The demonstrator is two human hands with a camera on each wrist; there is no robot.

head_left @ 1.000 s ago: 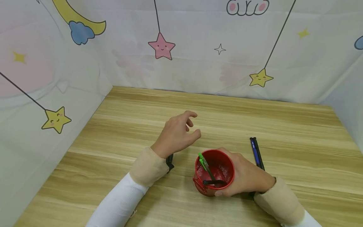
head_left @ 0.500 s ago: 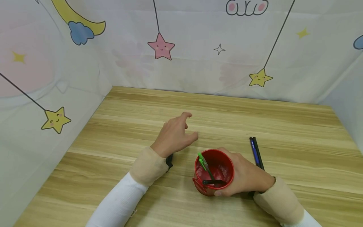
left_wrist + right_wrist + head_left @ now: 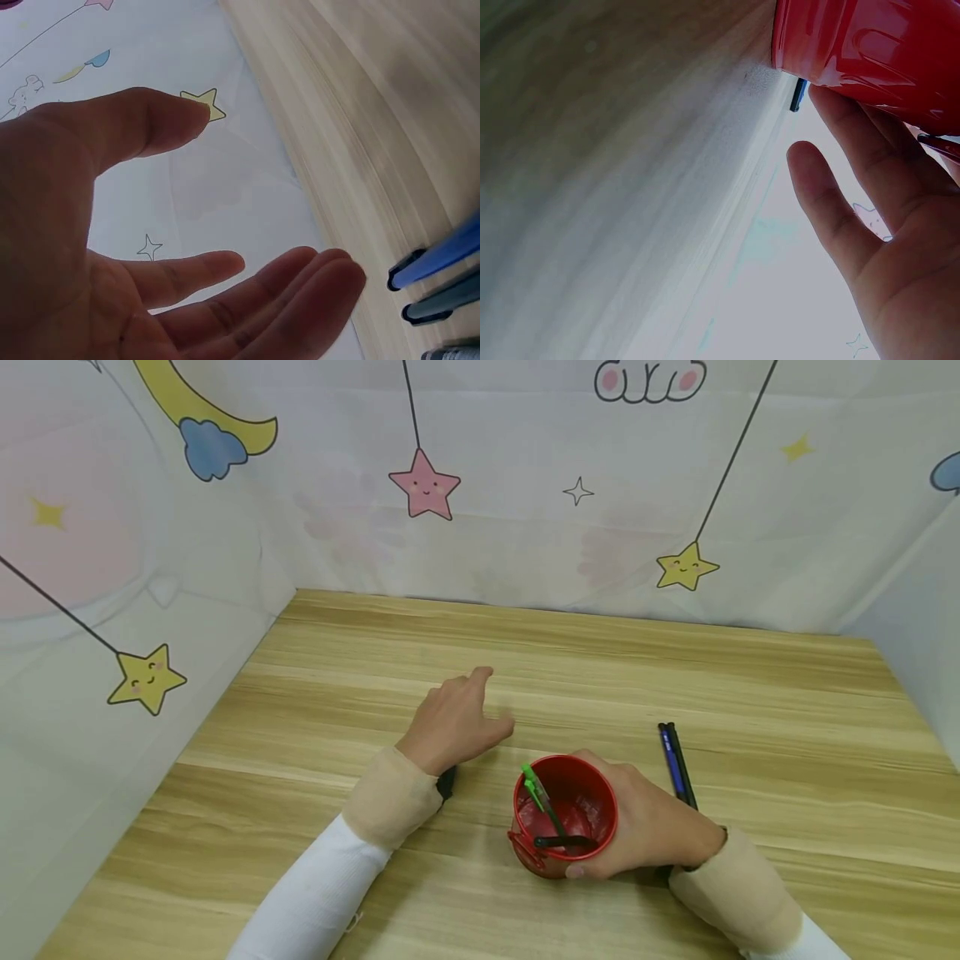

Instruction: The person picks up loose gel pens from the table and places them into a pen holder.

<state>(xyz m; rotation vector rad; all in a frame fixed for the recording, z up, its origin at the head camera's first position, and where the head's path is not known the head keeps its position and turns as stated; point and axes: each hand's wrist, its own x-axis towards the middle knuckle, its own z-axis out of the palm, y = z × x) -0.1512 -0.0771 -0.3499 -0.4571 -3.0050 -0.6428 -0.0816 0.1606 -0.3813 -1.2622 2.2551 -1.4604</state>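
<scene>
My right hand (image 3: 648, 822) grips a red pen holder (image 3: 576, 781) from its right side, thumb near the front rim. Inside it lean a green pen (image 3: 536, 792) and a black pen (image 3: 566, 842). In the right wrist view the red holder (image 3: 870, 45) fills the upper right, with one finger (image 3: 817, 180) of that hand apart from it. My left hand (image 3: 453, 724) hovers beyond and left of the holder, holding nothing. The left wrist view shows its thumb (image 3: 146, 124) and fingers spread apart, loosely bent.
Right of the holder, a blue pen (image 3: 671, 756) and a black pen (image 3: 682, 768) lie side by side on the wooden table (image 3: 390, 643), partly behind the right wrist. A printed cloth (image 3: 510, 552) hangs along the back and sides.
My left hand has drifted slightly left and back towards me, its index finger straighter. The right hand and the pen holder stay as they were.
</scene>
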